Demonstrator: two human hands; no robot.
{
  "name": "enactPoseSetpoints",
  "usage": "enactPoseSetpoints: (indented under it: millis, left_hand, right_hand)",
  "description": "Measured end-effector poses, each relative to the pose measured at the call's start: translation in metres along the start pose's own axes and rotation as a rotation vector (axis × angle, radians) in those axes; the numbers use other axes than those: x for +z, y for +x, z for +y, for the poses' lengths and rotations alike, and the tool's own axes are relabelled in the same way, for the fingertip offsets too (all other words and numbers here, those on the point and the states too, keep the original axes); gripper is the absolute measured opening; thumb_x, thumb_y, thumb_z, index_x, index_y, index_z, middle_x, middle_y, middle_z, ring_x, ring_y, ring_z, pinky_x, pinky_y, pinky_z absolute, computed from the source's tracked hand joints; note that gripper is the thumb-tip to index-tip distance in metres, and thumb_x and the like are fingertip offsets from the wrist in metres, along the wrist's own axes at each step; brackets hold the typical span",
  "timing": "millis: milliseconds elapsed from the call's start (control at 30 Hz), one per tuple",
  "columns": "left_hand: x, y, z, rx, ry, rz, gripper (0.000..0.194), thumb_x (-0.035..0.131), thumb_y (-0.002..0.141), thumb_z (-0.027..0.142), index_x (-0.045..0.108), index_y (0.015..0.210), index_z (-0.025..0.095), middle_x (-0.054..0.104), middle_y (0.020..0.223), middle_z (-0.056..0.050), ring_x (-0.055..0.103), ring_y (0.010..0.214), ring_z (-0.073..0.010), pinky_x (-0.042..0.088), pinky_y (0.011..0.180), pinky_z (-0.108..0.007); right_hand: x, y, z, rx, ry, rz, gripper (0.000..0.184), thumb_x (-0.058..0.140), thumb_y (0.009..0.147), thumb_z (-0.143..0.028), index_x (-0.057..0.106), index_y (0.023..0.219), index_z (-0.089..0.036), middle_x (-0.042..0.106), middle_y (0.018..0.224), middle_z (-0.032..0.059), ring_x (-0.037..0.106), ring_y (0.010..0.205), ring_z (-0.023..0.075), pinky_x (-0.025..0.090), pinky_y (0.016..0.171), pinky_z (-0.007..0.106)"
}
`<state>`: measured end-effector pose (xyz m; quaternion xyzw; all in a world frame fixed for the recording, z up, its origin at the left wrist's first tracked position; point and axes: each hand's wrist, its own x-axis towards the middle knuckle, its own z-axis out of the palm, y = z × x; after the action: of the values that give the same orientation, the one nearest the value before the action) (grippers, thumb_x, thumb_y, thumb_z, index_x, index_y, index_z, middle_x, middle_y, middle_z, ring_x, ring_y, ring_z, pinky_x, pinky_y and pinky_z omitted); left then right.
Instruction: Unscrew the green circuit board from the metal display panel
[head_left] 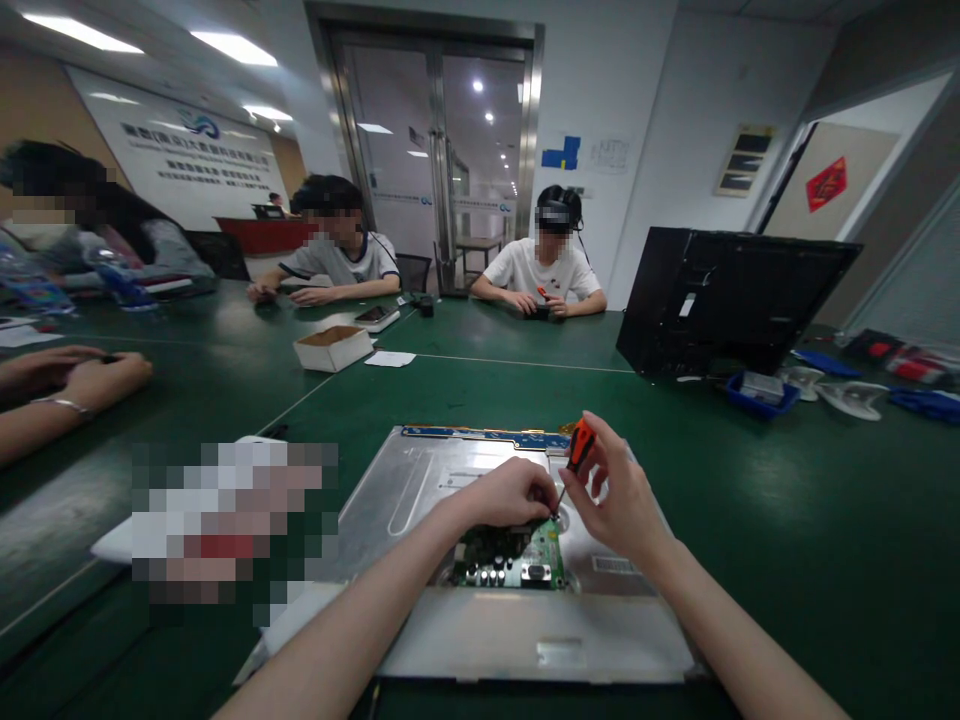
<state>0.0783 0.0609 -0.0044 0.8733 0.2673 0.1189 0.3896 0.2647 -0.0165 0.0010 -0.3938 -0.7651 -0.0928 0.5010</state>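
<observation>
A silver metal monitor chassis [420,490] lies flat on the green table [787,520] in front of me. A green circuit board [525,565] sits on its near middle. My right hand [619,500] is closed around a small screwdriver with an orange and black handle [580,446], its tip pointing down at the board's upper edge. My left hand [506,495] rests curled on top of the board, fingers pressed together beside the screwdriver tip. What lies under the fingers is hidden.
A black monitor back cover [720,300] stands upright at the right, with a blue tray [761,392] and loose parts beside it. A white cardboard box [334,347] sits mid-table. Three other people sit at the far side; another person's hands [71,380] rest at the left edge.
</observation>
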Motion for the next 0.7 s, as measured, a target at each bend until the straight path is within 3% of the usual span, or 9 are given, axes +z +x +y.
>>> enactPoseSetpoints:
  millis: [167, 400, 533, 700]
  left_hand:
    - [0.0, 0.0005, 0.0008, -0.006, 0.011, 0.011, 0.018, 0.068, 0.076, 0.001, 0.078, 0.079, 0.015, 0.072, 0.075, 0.001, 0.062, 0.072, -0.0162, 0.047, 0.074, -0.024]
    - [-0.0012, -0.0005, 0.0004, -0.001, 0.013, -0.001, 0.022, 0.067, 0.076, 0.001, 0.081, 0.088, 0.014, 0.073, 0.078, 0.0, 0.064, 0.074, -0.0171, 0.046, 0.072, -0.024]
    - [-0.0009, -0.0001, 0.0007, -0.001, 0.013, -0.005, 0.026, 0.067, 0.076, 0.0, 0.082, 0.092, 0.015, 0.074, 0.08, 0.0, 0.064, 0.074, -0.0166, 0.046, 0.072, -0.023]
    - [0.0002, 0.0003, 0.0017, -0.016, 0.02, 0.008, 0.019, 0.068, 0.076, 0.0, 0.078, 0.078, 0.016, 0.071, 0.073, 0.002, 0.063, 0.072, -0.0162, 0.046, 0.072, -0.023]
  right_hand:
    - [-0.0018, 0.0018, -0.0032, 0.003, 0.008, -0.007, 0.07, 0.054, 0.1, -0.013, 0.027, 0.164, -0.025, 0.067, 0.079, -0.002, 0.062, 0.051, 0.0139, 0.051, 0.048, 0.022]
    - [0.0015, -0.001, 0.0027, 0.013, -0.008, 0.04, 0.069, 0.061, 0.102, -0.02, 0.029, 0.162, -0.026, 0.059, 0.071, -0.0079, 0.055, 0.045, 0.0112, 0.043, 0.043, 0.018]
    - [-0.0007, 0.0009, -0.0011, -0.014, -0.019, 0.018, 0.069, 0.059, 0.101, -0.017, 0.029, 0.162, -0.026, 0.064, 0.076, -0.0049, 0.059, 0.049, 0.0128, 0.048, 0.046, 0.02]
    - [-0.0029, 0.0036, -0.0067, -0.016, 0.012, -0.019, 0.068, 0.051, 0.1, -0.011, 0.03, 0.163, -0.026, 0.071, 0.083, -0.0008, 0.061, 0.05, 0.0129, 0.051, 0.048, 0.022]
